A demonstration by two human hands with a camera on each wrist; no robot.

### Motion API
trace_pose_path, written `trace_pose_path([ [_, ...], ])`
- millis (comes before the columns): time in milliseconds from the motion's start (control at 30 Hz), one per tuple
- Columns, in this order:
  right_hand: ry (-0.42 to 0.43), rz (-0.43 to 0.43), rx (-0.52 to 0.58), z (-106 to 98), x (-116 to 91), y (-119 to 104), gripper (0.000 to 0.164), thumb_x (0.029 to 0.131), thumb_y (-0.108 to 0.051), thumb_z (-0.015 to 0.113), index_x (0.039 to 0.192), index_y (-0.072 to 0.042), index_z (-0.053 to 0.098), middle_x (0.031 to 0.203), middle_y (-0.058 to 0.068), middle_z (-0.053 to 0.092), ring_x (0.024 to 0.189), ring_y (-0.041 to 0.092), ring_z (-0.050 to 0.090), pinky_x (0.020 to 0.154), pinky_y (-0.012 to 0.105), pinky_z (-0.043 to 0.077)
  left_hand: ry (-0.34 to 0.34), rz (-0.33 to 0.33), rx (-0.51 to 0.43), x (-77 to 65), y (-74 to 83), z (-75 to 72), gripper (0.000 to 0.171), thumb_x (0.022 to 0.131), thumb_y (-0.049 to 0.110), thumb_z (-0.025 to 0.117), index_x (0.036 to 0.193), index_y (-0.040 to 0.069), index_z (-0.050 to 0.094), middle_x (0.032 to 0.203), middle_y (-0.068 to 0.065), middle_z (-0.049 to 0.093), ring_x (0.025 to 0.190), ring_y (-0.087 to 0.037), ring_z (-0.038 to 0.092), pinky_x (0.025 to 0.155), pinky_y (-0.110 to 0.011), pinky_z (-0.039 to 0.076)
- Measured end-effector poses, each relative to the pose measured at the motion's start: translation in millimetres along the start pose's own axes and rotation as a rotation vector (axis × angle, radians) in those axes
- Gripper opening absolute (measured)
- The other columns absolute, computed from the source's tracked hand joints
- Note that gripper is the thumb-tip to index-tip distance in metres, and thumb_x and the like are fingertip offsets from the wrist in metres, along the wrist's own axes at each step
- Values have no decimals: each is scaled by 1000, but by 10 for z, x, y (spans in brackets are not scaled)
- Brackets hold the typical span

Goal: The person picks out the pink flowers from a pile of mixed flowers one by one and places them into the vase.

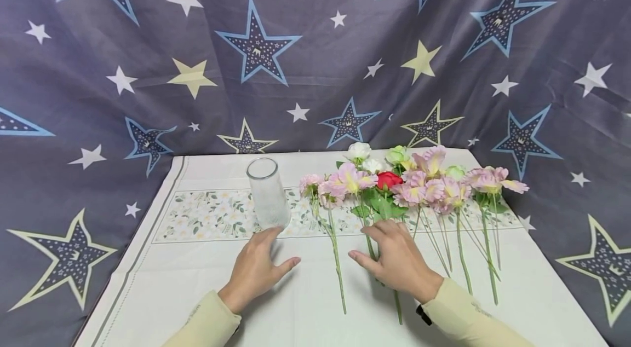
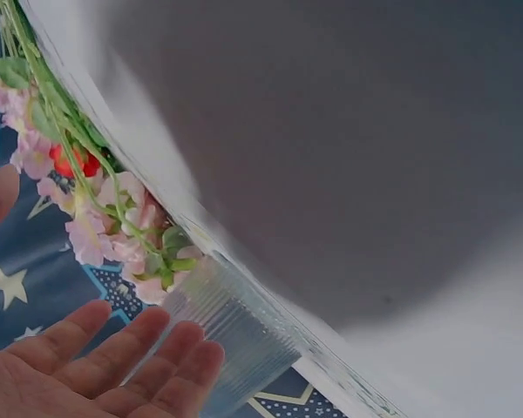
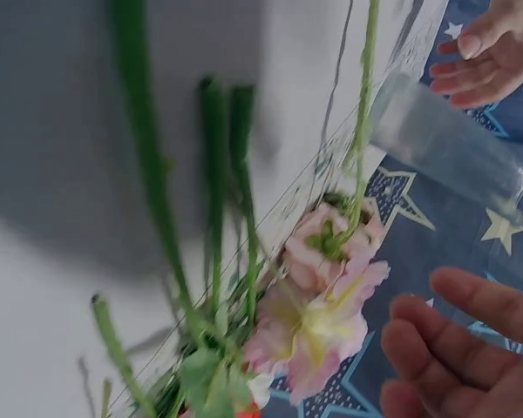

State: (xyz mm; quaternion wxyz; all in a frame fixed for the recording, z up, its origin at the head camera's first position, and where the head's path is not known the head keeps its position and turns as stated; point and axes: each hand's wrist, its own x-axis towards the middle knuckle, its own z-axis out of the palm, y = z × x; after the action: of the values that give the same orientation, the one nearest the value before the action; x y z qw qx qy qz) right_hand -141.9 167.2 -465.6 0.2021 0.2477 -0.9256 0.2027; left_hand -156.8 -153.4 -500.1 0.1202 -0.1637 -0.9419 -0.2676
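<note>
A ribbed clear glass vase stands upright on the floral band of the tablecloth. My left hand is held just in front of it, thumb out to the right, holding nothing. In the left wrist view, the extended fingers of that hand overlap the vase. Over the flower stems hovers my right hand, fingers relaxed and nothing in its grasp. Beneath and beyond it lie artificial flowers: a red rose, pink-purple blooms and a white rose. Their green stems point towards me.
Further right, more pink flowers and a pale green bloom lie in the row. A white tablecloth with a leaf-patterned band covers the table. Behind and at both sides hangs a dark curtain printed with stars.
</note>
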Motion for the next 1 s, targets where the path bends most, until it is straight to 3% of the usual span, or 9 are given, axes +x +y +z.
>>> trace_pose_path([
  [133, -22, -3, 22, 69, 22, -82, 36, 88, -45, 79, 100, -11, 78, 90, 0, 74, 76, 11, 65, 73, 37, 55, 4, 6, 5, 7, 32, 18, 80, 76, 49, 89, 136, 2, 62, 137, -19, 63, 127, -39, 58, 104, -56, 48],
  [233, -72, 34, 43, 108, 42, -141, 28, 88, -41, 80, 91, -13, 76, 73, -7, 67, 59, 2, 53, 57, 27, 49, 7, 6, 11, 11, 52, 32, 79, 76, 49, 89, 135, 3, 62, 136, -18, 63, 127, -39, 59, 104, -56, 48],
  [333, -107, 74, 36, 146, 58, -187, 26, 88, -39, 80, 84, -14, 74, 61, -12, 56, 50, -3, 42, 48, 22, 40, 12, 11, 13, 14, 68, 42, 79, 76, 49, 89, 134, 4, 62, 135, -18, 64, 126, -39, 59, 103, -55, 49],
  [500, -142, 108, 15, 229, 77, -249, 28, 85, -38, 82, 75, -15, 70, 56, -9, 55, 45, -1, 38, 45, 23, 38, 26, 28, 12, 17, 81, 55, 78, 75, 47, 90, 133, 3, 63, 134, -18, 64, 125, -39, 60, 102, -55, 50],
  [600, -217, 123, 24, 280, 89, -290, 34, 86, -38, 81, 67, -18, 62, 55, -8, 54, 44, 2, 38, 45, 24, 36, 31, 32, 14, 16, 84, 61, 77, 74, 46, 90, 132, 3, 63, 134, -18, 65, 124, -39, 61, 101, -55, 50],
  [733, -319, 131, 40, 335, 110, -341, 44, 87, -36, 80, 58, -21, 51, 49, -11, 43, 42, 5, 37, 43, 25, 34, 29, 32, 19, 14, 86, 77, 78, 74, 47, 90, 133, 3, 63, 134, -17, 65, 123, -39, 61, 102, -55, 50],
  [1000, -417, 154, 48, 440, 121, -383, 55, 86, -30, 80, 50, -22, 39, 45, -13, 31, 42, 5, 31, 42, 25, 31, 24, 36, 27, 16, 102, 91, 78, 74, 47, 90, 132, 3, 64, 134, -17, 65, 123, -38, 61, 102, -54, 50],
])
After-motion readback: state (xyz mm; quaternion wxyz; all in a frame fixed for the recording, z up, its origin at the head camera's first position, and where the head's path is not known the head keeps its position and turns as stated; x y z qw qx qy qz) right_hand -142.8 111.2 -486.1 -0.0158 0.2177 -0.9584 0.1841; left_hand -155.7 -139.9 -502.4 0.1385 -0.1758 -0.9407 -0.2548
